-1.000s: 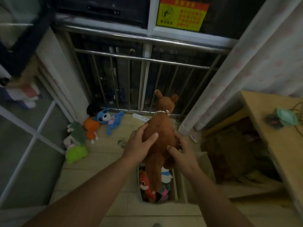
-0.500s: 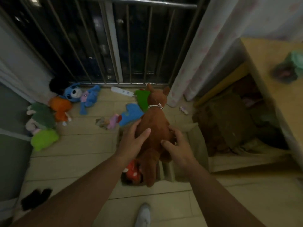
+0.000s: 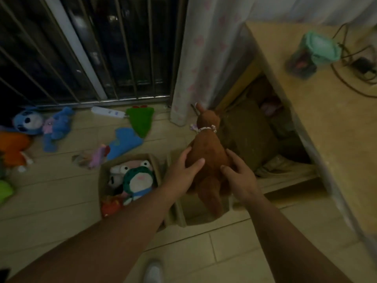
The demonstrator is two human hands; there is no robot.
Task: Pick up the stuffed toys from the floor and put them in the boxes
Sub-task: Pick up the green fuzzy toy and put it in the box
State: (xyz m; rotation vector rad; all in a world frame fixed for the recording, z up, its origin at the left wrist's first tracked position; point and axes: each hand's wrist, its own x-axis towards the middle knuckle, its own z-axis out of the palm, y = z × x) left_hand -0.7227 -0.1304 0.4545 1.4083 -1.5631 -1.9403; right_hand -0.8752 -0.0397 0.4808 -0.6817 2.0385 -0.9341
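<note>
The left grip (image 3: 184, 172) and right grip (image 3: 239, 177) both clasp the brown plush dog with white collar (image 3: 206, 152), held upright over the open brown cardboard box (image 3: 194, 211).

Left edge cuts off orange toy (image 3: 12, 148) and green toy (image 3: 5, 190); shoe (image 3: 153, 272) cut at bottom edge, teal thing (image 3: 318, 50) on counter (image 3: 326, 129) blurred; dark heap (image 3: 244, 135) beneath too dim to tell
</note>
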